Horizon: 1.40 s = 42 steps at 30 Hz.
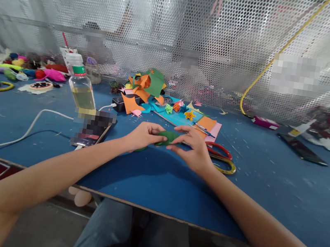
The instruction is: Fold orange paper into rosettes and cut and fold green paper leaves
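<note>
Between my two hands, just above the blue table [156,180], is a small piece of green paper [166,137]. My left hand [144,136] pinches its left side, thumb in front and fingers behind. The fingers of my right hand [191,147] close on its right side. How the paper is folded cannot be made out. A bit of another green piece [140,149] shows below my left hand. Scissors with red and yellow handles [223,160] lie beside my right hand, their blades partly hidden behind it.
Behind my hands lie coloured paper sheets [214,128], pens [203,128], folded paper stars [189,115] and a heap of scraps [146,85]. To the left are a phone [97,128] on a white cable [31,129] and an upright bottle [81,89]. A dark phone [301,149] lies right. Perforated metal [168,24] stands behind.
</note>
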Motion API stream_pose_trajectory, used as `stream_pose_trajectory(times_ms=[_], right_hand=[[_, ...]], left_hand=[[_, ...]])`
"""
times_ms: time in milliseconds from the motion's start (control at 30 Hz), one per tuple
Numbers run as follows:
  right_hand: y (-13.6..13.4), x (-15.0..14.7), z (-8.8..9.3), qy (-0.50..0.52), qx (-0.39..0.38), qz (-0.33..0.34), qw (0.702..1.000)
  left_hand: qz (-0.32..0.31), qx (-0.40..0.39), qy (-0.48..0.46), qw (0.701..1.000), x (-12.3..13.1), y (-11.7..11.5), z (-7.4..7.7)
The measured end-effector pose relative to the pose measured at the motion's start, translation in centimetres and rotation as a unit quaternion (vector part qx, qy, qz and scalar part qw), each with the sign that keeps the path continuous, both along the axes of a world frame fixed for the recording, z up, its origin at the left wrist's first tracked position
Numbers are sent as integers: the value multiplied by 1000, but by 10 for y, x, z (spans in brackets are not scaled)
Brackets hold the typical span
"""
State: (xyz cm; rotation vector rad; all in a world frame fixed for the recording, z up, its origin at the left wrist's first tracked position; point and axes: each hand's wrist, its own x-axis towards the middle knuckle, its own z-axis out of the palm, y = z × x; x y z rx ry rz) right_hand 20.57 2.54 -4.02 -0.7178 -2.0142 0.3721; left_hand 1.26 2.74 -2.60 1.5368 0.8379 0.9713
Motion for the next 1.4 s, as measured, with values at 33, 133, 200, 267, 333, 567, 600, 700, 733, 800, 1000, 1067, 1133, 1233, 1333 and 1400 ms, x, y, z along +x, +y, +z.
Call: stream_pose_trajectory(times_ms=[33, 133, 200, 267, 333, 567, 600, 700, 733, 800, 1000, 1067, 1133, 1233, 1333, 1400], right_hand=[[1, -2, -1, 39, -56, 1, 998], [2, -5, -4, 106, -173, 11, 979], [1, -7, -4, 118, -200, 9, 973], [0, -9, -3, 135, -222, 8, 966], [-2, -10, -2, 148, -237, 9, 960], [-2, -11, -2, 157, -273, 25, 949], [-2, -10, -3, 157, -274, 25, 948], [-2, -10, -3, 158, -277, 24, 947], [-2, -10, -3, 159, -278, 25, 947], [-2, -10, -3, 160, -280, 27, 946], [-2, -11, -2, 164, -282, 33, 945], [-3, -11, -2, 164, -281, 34, 945], [-3, -11, -2, 164, -279, 35, 945], [-2, -11, -3, 163, -279, 37, 946], [-1, -11, -3, 165, -278, 39, 945], [-1, -11, -4, 164, -278, 42, 946]], left_hand=[[0, 5, 6, 1000, 0, -1, 0], [-13, 14, 21, 1000, 0, -2, 1], [-29, 19, 28, 999, 1, -3, 0], [-40, 21, 32, 998, 1, -3, -1], [-44, 23, 35, 998, 1, -3, -2], [-37, 28, 49, 998, -1, -2, -4], [-36, 28, 51, 998, 0, -2, -4], [-33, 26, 52, 998, 0, -2, -4], [-32, 26, 52, 998, 0, -2, -4], [-31, 27, 52, 998, 0, -2, -4], [-24, 27, 57, 998, 0, -2, -3], [-23, 27, 59, 998, 0, -2, -3], [-24, 27, 61, 997, 0, -2, -3], [-26, 31, 65, 997, 1, -2, -3], [-24, 44, 72, 996, 1, -3, -2], [-17, 57, 79, 995, 0, -3, -1]])
